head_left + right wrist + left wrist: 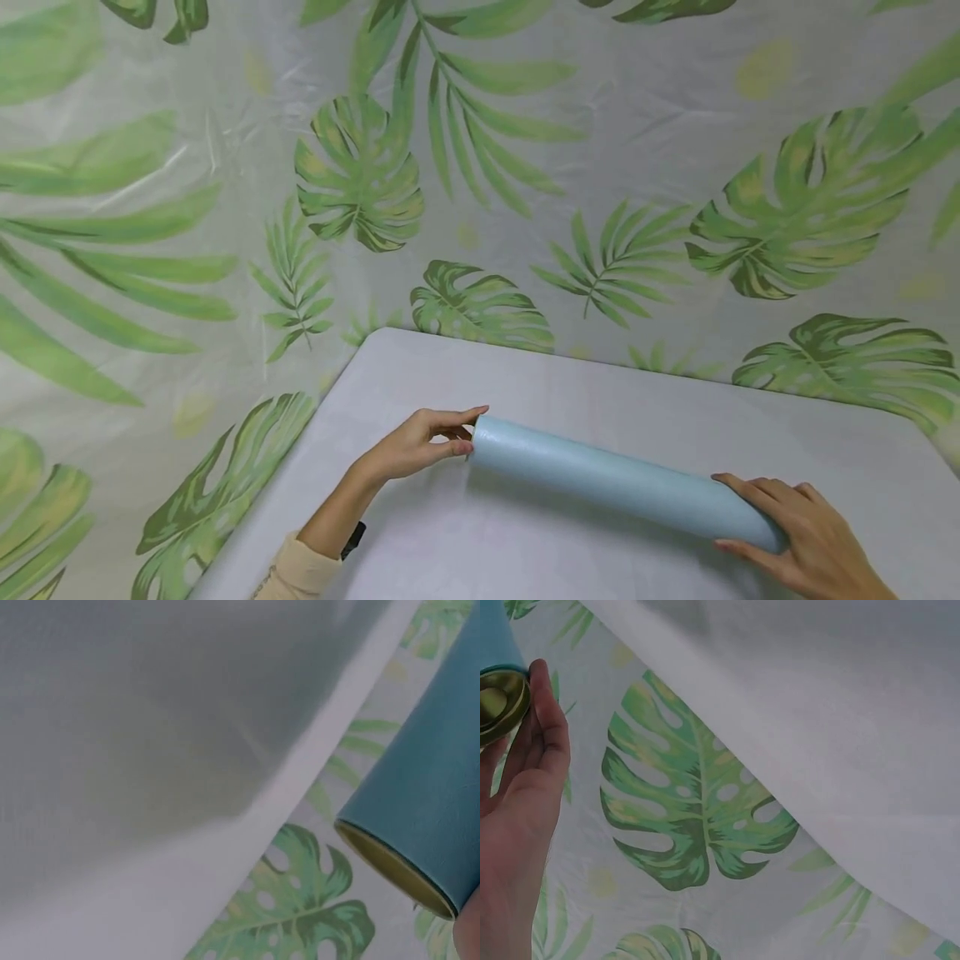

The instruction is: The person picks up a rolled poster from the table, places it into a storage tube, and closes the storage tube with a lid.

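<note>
A long light-blue tube (600,471) is held between my two hands over the white table, slanting down toward the right. My left hand (420,446) pinches its left end, with the thumb below and the fingers above. In the left wrist view a round gold end piece (517,705) shows at that end, beside the fingers of the left hand (525,817). Around the right end grips my right hand (810,533), fingers over the top and thumb underneath. The right wrist view shows the tube's (427,780) open end with a gold-yellow inner wall; only a bit of the hand (469,930) appears.
The white table (420,367) stands against a wall covering (630,167) printed with green leaves. The table's left edge slants toward the near left, and its far edge runs across behind the tube. A dark band (353,540) sits on my left wrist by the beige sleeve (300,571).
</note>
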Demonstrator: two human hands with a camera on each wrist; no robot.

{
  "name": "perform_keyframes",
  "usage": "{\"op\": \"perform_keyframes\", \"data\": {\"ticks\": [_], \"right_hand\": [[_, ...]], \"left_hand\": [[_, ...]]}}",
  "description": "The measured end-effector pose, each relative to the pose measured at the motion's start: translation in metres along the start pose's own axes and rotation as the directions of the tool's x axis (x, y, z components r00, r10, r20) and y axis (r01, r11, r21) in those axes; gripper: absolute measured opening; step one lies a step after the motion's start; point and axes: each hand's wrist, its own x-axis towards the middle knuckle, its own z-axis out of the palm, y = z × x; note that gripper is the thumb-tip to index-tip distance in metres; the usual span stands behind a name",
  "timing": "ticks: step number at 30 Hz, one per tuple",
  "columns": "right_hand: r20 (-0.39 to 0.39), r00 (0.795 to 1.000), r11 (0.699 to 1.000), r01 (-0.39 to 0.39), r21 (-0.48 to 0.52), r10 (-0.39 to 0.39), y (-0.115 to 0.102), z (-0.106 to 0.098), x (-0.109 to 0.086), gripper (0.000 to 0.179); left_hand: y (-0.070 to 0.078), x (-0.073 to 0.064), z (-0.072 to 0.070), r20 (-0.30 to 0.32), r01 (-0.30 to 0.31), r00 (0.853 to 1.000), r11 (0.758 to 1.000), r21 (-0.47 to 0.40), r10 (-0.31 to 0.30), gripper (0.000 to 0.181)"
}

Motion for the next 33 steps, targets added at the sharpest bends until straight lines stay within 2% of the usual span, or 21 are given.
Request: {"op": "perform_keyframes", "data": {"ticks": [7, 12, 15, 19, 23, 27, 30, 33], "right_hand": [[-0.016, 1.0, 1.0, -0.025, -0.01, 0.025, -0.004, -0.002, 0.001, 0.089], [-0.037, 0.999, 0.999, -0.036, -0.002, 0.035, -0.001, 0.0, 0.003, 0.089], [-0.024, 0.999, 0.999, -0.045, 0.013, 0.045, 0.001, 0.005, 0.006, 0.089], [-0.007, 0.999, 0.998, -0.053, 0.021, 0.053, 0.001, 0.01, 0.007, 0.088], [-0.009, 0.999, 0.999, -0.046, 0.027, 0.046, 0.0, 0.012, 0.007, 0.087], [-0.022, 0.999, 0.999, -0.036, 0.038, 0.036, -0.002, 0.01, 0.008, 0.086], [-0.036, 0.999, 0.998, -0.034, 0.043, 0.035, -0.001, 0.009, 0.008, 0.087], [-0.043, 0.998, 0.999, -0.034, 0.04, 0.036, 0.002, 0.01, 0.007, 0.087]], "left_hand": [[0.001, 0.003, 0.003, -0.064, -0.002, 0.998, 1.0, -0.013, 0.002, 0.056], [-0.003, 0.004, 0.004, -0.034, 0.012, 0.999, 1.0, -0.023, -0.013, 0.059], [-0.007, 0.002, 0.002, -0.017, 0.028, 0.999, 0.999, -0.02, -0.028, 0.065], [-0.014, 0.001, -0.002, -0.024, 0.031, 0.999, 0.999, 0.009, -0.031, 0.072], [-0.017, -0.001, -0.001, -0.053, 0.017, 0.999, 0.998, 0.061, -0.013, 0.071], [-0.018, -0.001, 0.0, -0.083, -0.031, 0.996, 0.995, 0.099, 0.039, 0.07], [-0.018, 0.003, 0.0, -0.084, -0.06, 0.994, 0.993, 0.106, 0.069, 0.07], [-0.021, 0.008, 0.002, -0.067, -0.05, 0.996, 0.994, 0.095, 0.056, 0.071]]}}
